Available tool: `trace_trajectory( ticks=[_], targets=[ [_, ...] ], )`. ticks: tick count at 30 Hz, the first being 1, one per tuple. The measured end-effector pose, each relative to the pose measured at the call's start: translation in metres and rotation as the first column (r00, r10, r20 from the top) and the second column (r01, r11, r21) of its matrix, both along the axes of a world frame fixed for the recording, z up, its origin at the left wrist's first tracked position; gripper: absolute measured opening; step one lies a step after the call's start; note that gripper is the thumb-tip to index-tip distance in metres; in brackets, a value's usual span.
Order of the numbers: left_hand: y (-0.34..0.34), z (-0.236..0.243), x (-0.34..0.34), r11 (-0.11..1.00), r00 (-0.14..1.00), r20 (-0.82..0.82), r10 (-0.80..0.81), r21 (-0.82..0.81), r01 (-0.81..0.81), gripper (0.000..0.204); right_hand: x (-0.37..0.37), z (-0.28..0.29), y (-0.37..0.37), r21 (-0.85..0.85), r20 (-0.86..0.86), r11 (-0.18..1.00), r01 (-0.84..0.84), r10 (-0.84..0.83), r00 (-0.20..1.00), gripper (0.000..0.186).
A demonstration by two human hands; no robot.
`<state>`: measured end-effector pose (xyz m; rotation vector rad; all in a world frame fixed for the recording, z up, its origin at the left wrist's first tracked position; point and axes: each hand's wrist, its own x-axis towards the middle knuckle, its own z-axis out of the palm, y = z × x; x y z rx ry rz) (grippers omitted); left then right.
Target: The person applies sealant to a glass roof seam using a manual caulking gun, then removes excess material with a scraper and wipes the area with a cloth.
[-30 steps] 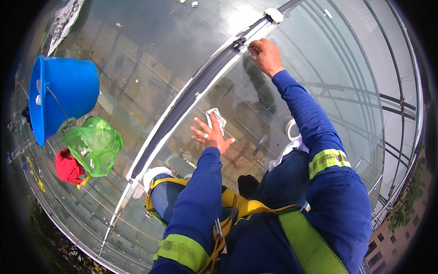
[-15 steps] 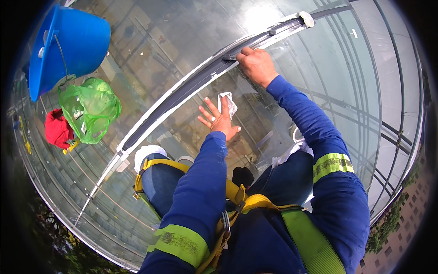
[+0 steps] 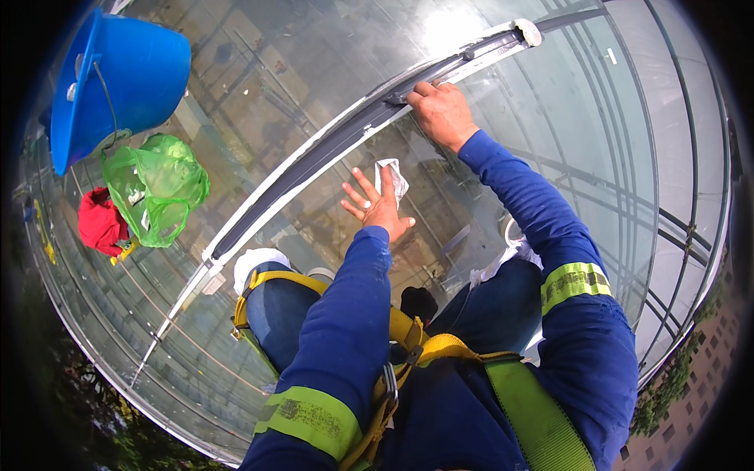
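Note:
My right hand [image 3: 441,115] is closed in a pinch on a small dark flat tool [image 3: 395,100], whose exact kind I cannot make out. Its end touches the dark sealant seam [image 3: 314,161], a long strip edged on both sides by white tape [image 3: 271,206]. My left hand [image 3: 380,210] lies with fingers spread on the glass panel [image 3: 428,239] on the near side of the seam. Beside its fingertips is a crumpled white piece of cloth or paper [image 3: 399,182]. A whitish lump [image 3: 528,32] sits at the seam's far right end.
A blue bucket [image 3: 145,74] lies tipped at the far left. Near it are a green plastic bag [image 3: 169,184] and a red cloth [image 3: 100,221]. My knees rest on the glass, with yellow harness straps [image 3: 283,279] over one leg. Metal framing [image 3: 691,228] curves along the right edge.
The dark tool in my right hand has tilted slightly at the seam, with the hand almost in place. My left hand has stayed where it was.

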<state>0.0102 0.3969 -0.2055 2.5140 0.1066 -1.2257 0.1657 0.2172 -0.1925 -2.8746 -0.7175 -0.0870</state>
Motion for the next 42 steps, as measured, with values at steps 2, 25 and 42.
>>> trace_trajectory(
  ticks=[2,25,42],
  targets=[
    [-0.001,-0.001,0.001,1.0,1.0,-0.002,-0.001,0.004,0.001,0.134,0.0,-0.003,-0.002,0.02,0.024,1.0,0.016,-0.016,1.0,0.013],
    [-0.003,-0.004,0.0,0.996,0.998,0.003,-0.055,0.068,0.055,0.143,0.0,-0.024,-0.017,0.233,-0.452,0.664,0.711,-0.573,0.683,0.027],
    [-0.009,0.005,0.005,0.988,0.995,-0.027,-0.097,0.118,0.099,0.14,0.067,-0.015,-0.164,0.158,-0.231,0.477,0.865,-0.834,0.502,0.024]
  ],
)
